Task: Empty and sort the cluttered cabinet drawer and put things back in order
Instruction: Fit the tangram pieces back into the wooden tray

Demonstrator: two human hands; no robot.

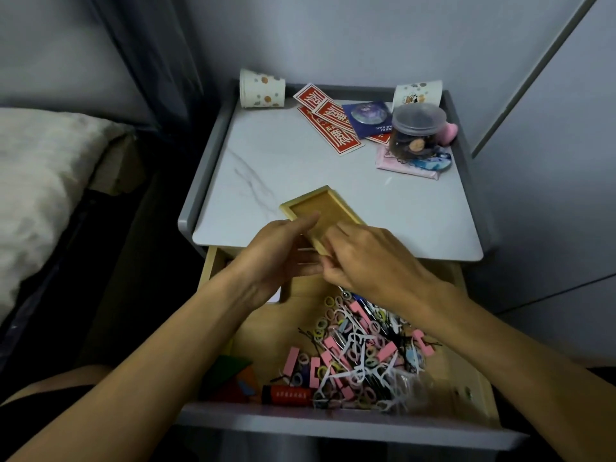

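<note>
Grey-rimmed worktop (300, 168) of a bedside cabinet, white marbled surface; bed (43, 181) with pale bedding to the left, plain wall behind.

Drawer (333, 425) below the worktop stands pulled out.

Wooden tray (316, 208): shallow and rectangular, tilted, held over the front edge of the worktop above the back of the drawer. Left hand (280, 251) grips its left side, thumb along the top. Right hand (366, 258) pinches its near end with curled fingers. The hands cover the tray's near half.

Drawer contents: dense heap of hair ties and pink clips (360, 355) on the right, partly under the right forearm; clear bag (413, 385) at its front; red tube (288, 395) against the front wall; coloured blocks (233, 375) in the front left corner.

Back of worktop:
- left paper cup (261, 89) lying on its side
- right paper cup (418, 91), red cards (330, 125), blue card (368, 120)
- clear lidded jar (416, 131) standing on a pink pouch (410, 165)
</note>
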